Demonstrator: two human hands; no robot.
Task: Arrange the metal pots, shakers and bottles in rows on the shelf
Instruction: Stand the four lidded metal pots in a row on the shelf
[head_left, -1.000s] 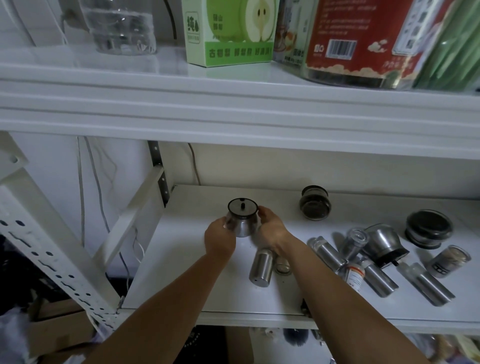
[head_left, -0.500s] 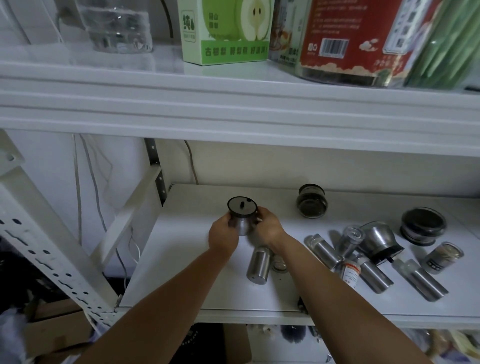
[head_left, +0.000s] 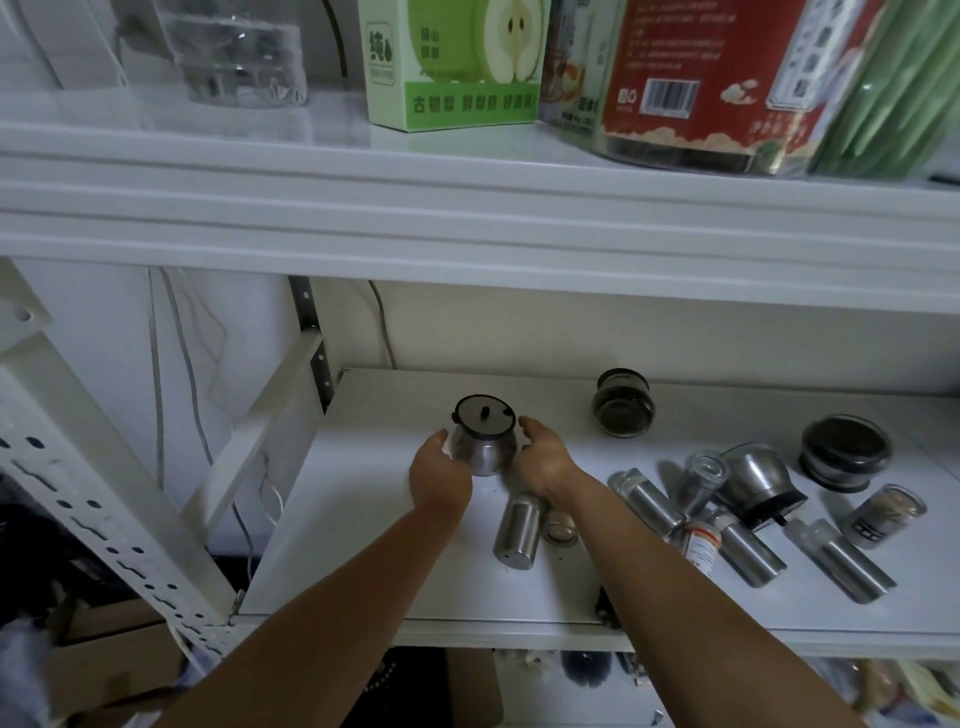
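Note:
A small metal pot (head_left: 485, 444) with a dark lid stands upright at the left back of the white shelf (head_left: 358, 525). My left hand (head_left: 439, 480) is at its left side and my right hand (head_left: 545, 457) at its right, fingers loose and apart, at most brushing it. A metal shaker (head_left: 517, 525) lies on its side just in front, with a small jar (head_left: 560, 531) beside it under my right wrist. To the right lie several shakers (head_left: 649, 501), a labelled bottle (head_left: 701, 545), a tipped metal pot (head_left: 756, 480) and dark jars (head_left: 622, 402) (head_left: 844, 452).
The upper shelf edge (head_left: 467, 208) overhangs the working shelf. On it stand a green box (head_left: 457, 62), a red-labelled jar (head_left: 701, 78) and a clear container (head_left: 239, 52). A perforated post (head_left: 93, 509) and a diagonal brace (head_left: 260, 431) are at the left.
Both hands have loosened from the pot, which now rests on the shelf a little further back and left. The other items have not moved.

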